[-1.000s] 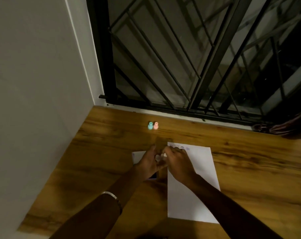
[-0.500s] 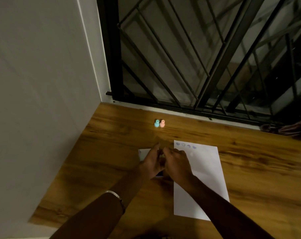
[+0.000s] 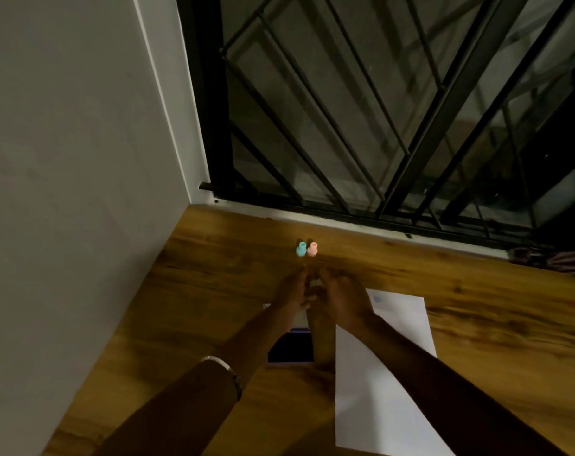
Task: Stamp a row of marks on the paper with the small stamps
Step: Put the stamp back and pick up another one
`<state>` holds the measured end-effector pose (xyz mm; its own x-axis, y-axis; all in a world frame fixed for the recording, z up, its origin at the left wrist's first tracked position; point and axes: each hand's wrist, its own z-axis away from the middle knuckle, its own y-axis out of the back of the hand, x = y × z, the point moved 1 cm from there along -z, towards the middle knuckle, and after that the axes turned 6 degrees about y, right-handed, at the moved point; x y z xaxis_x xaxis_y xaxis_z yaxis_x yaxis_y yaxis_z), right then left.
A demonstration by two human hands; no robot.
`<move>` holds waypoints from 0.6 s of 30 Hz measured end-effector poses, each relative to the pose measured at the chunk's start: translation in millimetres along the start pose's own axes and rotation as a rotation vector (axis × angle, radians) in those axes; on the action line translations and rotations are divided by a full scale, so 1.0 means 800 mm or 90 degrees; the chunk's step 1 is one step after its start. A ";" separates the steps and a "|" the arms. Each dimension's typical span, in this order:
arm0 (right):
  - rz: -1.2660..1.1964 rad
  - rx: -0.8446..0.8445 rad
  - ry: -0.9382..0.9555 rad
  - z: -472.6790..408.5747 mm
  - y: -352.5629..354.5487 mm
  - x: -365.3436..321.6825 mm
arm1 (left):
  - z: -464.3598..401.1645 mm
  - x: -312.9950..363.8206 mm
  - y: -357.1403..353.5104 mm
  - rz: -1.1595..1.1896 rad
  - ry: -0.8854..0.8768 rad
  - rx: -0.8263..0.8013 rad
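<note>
A white sheet of paper (image 3: 388, 373) lies on the wooden table (image 3: 213, 291), with a faint blue mark (image 3: 378, 298) near its top edge. A small blue stamp (image 3: 301, 249) and a small pink stamp (image 3: 312, 249) stand side by side beyond the paper. My left hand (image 3: 291, 292) and my right hand (image 3: 340, 299) are together just short of those stamps, fingertips meeting around a small pale item that is blurred and mostly hidden. A dark ink pad (image 3: 291, 347) with a pale lid lies under my left wrist.
A grey wall (image 3: 65, 159) runs along the table's left side. A black metal window grille (image 3: 394, 110) stands behind the far edge. Dark cloth (image 3: 562, 258) lies at the far right. A bracelet (image 3: 223, 370) circles my left wrist.
Both hands moved together away from the paper's top left corner, forward toward the two standing stamps. The ink pad is now uncovered. The view tilted.
</note>
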<state>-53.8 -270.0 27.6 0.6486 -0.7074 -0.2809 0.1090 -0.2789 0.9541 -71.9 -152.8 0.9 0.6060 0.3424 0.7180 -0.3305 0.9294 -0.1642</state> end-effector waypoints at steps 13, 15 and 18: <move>0.083 -0.065 -0.132 -0.099 -0.023 0.088 | -0.045 0.017 0.029 -0.362 -0.267 0.232; 0.086 -0.074 -0.120 -0.106 -0.028 0.092 | -0.052 0.017 0.031 -0.394 -0.295 0.246; 0.090 -0.090 -0.103 -0.112 -0.035 0.094 | -0.058 0.015 0.028 -0.394 -0.299 0.243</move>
<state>59.3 -257.4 -11.0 0.5374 -0.8306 -0.1456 0.1377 -0.0840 0.9869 -38.0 -121.7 -25.7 0.4240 -0.3800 0.8221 -0.3117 0.7910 0.5264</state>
